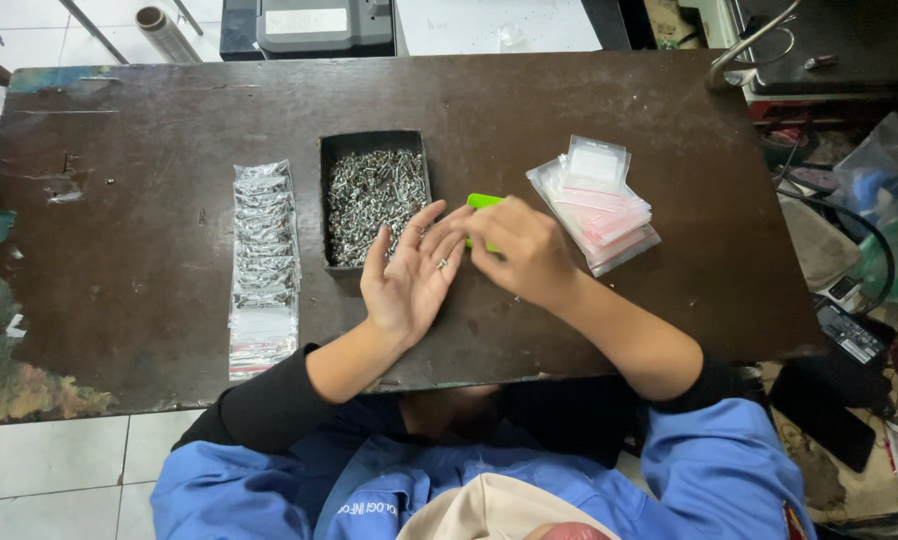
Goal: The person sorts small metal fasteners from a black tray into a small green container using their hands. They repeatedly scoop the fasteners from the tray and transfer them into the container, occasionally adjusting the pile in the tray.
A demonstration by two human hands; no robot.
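The dark tabletop [589, 110] carries a black tray [326, 200] filled with screws [374, 195]. A row of filled bags [263, 265] lies to its left; a stack of empty bags [599, 205] lies to its right. The left hand [409, 280] is palm up, its grip apart, with a small screw [442, 264] on the fingers. The right hand [524, 250] touches those fingertips, apparently pinched together, covering a green object [482, 202].

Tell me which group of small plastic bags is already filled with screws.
The row of bags left of the black tray; they look silvery, unlike the flat empty stack on the right.
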